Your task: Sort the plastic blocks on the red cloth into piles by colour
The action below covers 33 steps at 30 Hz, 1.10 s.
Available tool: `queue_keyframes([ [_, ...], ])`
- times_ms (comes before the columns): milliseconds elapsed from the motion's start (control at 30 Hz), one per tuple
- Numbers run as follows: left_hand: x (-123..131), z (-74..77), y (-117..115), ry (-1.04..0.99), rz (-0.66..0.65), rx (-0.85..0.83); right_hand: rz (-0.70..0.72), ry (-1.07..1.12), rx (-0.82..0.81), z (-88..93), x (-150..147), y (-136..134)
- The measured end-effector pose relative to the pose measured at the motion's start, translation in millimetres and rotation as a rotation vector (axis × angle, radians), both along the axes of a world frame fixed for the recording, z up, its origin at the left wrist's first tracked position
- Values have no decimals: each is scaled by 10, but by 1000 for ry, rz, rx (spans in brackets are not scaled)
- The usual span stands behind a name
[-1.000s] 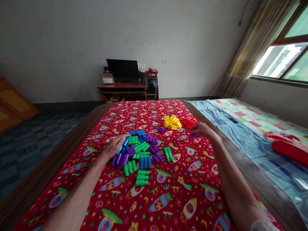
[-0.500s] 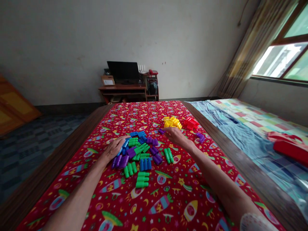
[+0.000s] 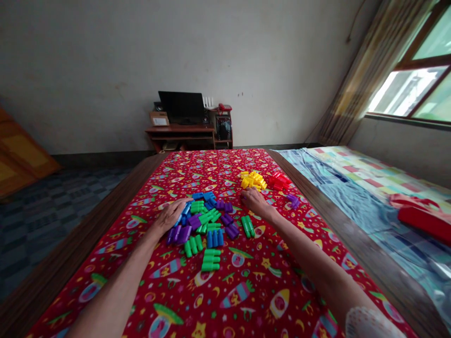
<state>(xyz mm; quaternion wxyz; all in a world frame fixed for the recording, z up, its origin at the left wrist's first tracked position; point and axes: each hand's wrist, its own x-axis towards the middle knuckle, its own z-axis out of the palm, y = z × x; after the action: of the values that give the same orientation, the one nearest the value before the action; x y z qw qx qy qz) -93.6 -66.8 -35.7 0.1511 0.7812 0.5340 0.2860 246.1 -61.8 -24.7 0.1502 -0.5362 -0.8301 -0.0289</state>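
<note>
On our tabletop [image 3: 322,202], yellow blocks [image 3: 254,179] and red blocks [image 3: 280,180] look sorted, mixed pile [image 3: 209,216] remaining — left hand [image 3: 172,214], right hand [image 3: 255,200]: grips we can't tell.

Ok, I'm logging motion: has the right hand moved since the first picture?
Yes: the right hand moved left, from near the red blocks to near the yellow blocks.

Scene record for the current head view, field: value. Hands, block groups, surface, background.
left hand: at mixed cluster's left edge, fingers by blue blocks; hold unclear
right hand: just nearside of yellow pile; hold unclear
mixed cluster: blue, green, purple blocks
red pile: right of yellow pile
lone purple block: nearside of red pile
surface: red patterned cloth
background: monitor on desk
</note>
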Motion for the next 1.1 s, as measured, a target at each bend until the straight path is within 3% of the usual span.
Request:
queue_keyframes([
  [200,31,84,-43,5,26,12,-60,46,-19,24,381,-252],
  [333,214,234,-85,-62,131,172,-281,102,86,196,695,-358],
  [400,415,316,-136,-67,45,261,-440,68,42,303,855,-385],
  [467,661,361,-218,-22,-148,272,-547,32,-39,383,991,-409],
  [567,999,321,-382,137,-446,205,-587,15,-117,437,1103,-436],
  [633,1141,253,-482,262,-516,180,-568,22,-99,438,1088,-439],
  [733,1237,192,-558,371,-421,147,-425,114,54,396,890,-443],
  [867,1306,279,-535,166,-201,67,22,361,206,271,310,-554],
  [1000,1382,392,-550,-225,-66,-54,528,507,28,201,-230,-734],
  [1067,1399,393,-580,-382,-68,-137,646,532,-25,208,-328,-768],
  [1100,1401,382,-595,-435,-84,-176,627,528,-34,219,-327,-762],
])
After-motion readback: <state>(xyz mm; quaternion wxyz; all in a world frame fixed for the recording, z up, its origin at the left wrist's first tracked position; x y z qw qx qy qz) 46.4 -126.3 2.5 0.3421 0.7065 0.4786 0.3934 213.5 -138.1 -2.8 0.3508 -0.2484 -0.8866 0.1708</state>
